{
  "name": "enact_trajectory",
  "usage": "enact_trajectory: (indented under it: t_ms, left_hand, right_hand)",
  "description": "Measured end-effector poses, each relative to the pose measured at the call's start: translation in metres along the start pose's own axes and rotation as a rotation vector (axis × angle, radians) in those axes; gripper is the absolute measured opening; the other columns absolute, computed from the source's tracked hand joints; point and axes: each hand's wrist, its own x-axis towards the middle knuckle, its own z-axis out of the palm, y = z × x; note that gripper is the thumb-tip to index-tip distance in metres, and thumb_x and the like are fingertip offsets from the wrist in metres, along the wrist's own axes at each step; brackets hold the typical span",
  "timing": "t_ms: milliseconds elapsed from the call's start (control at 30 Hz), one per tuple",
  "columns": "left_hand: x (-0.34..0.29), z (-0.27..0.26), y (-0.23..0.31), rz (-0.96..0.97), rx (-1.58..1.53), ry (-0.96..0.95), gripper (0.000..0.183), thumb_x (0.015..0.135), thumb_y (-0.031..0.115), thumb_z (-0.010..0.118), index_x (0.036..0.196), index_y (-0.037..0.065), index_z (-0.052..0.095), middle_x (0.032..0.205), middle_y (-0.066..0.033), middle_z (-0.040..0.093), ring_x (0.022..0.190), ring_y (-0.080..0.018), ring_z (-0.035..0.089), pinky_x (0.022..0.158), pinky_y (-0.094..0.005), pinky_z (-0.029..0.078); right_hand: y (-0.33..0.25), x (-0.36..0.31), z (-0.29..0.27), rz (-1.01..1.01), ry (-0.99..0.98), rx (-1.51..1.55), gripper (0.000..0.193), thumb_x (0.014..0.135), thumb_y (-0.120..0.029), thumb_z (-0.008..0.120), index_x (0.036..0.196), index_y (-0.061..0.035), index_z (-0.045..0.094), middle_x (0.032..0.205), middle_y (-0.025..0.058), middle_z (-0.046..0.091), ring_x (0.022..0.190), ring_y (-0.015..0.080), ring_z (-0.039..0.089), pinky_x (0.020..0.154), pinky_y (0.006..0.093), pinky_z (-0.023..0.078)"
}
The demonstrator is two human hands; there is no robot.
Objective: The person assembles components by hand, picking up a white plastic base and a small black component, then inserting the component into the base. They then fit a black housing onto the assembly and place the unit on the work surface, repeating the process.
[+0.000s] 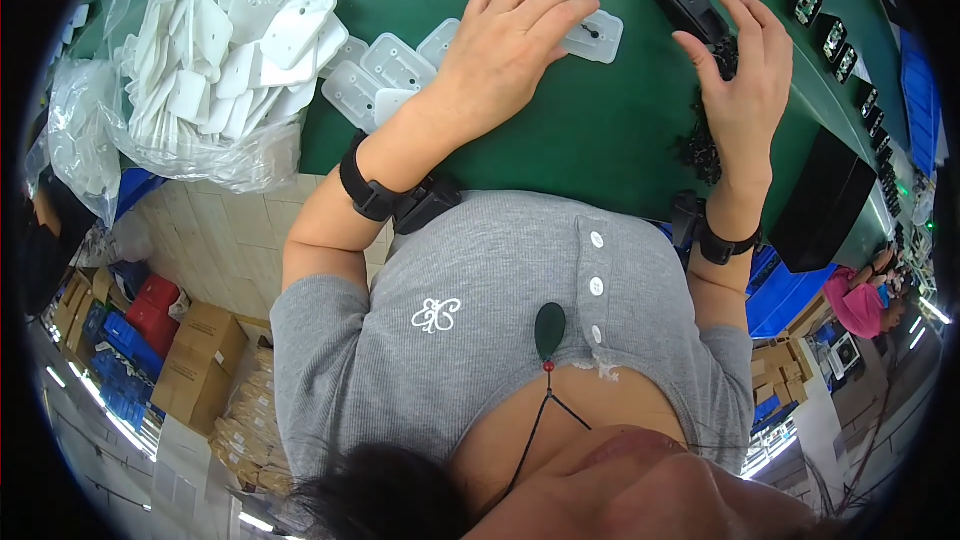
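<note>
My left hand is closed on the left end of a translucent white plastic cover lying on the green table. A small dark piece sits in that cover, by my fingertips. My right hand is open, thumb and forefinger apart, just right of a black oblong device. Below it is a heap of small black parts, partly hidden by the hand. Several more translucent covers lie beside my left forearm.
A clear plastic bag full of white plates stands at the left. Black housings with circuit boards line the right side of the green table. A black box sits near my right wrist. Cartons stand on the floor.
</note>
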Motion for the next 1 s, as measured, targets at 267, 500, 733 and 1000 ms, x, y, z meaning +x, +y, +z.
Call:
enact_trajectory:
  t_ms: [267,500,733,1000]
  left_hand:
    - [0.001,-0.005,0.0,-0.013,-0.025,0.0,0.053,0.073,0.004,0.072,0.123,0.01,0.058,0.11,-0.0054,0.061,0.11,-0.026,0.055,0.091,-0.0386,0.042]
    - [-0.009,-0.017,-0.006,-0.006,-0.091,0.039,0.052,0.078,-0.007,0.057,0.128,0.01,0.057,0.13,-0.0043,0.059,0.119,-0.0257,0.055,0.097,-0.0375,0.042]
    - [-0.016,-0.024,-0.007,-0.001,0.031,-0.062,0.054,0.078,-0.011,0.048,0.126,0.009,0.062,0.131,-0.0024,0.061,0.121,-0.0224,0.057,0.097,-0.0347,0.043]
    - [-0.019,-0.024,-0.002,0.007,0.175,-0.103,0.051,0.081,-0.002,0.053,0.129,0.012,0.06,0.137,0.0007,0.057,0.123,-0.0188,0.055,0.098,-0.0354,0.043]
  right_hand:
    - [-0.001,-0.013,0.011,0.104,-0.077,0.247,0.041,0.082,-0.005,0.072,0.122,-0.0082,0.063,0.117,0.0126,0.063,0.107,0.0316,0.06,0.092,0.038,0.048]
    - [-0.039,-0.004,0.015,-0.093,-0.196,0.415,0.046,0.077,0.001,0.071,0.122,-0.0067,0.063,0.114,0.0122,0.064,0.104,0.0297,0.061,0.088,0.0366,0.051]
    - [-0.046,-0.004,0.022,-0.15,-0.253,0.372,0.047,0.077,-0.002,0.071,0.123,-0.007,0.062,0.112,0.0106,0.063,0.099,0.0285,0.061,0.083,0.0357,0.052]
    - [-0.054,-0.017,0.028,-0.119,-0.207,0.21,0.051,0.078,-0.003,0.07,0.127,-0.0117,0.062,0.113,0.0099,0.061,0.098,0.0275,0.061,0.082,0.0355,0.052]
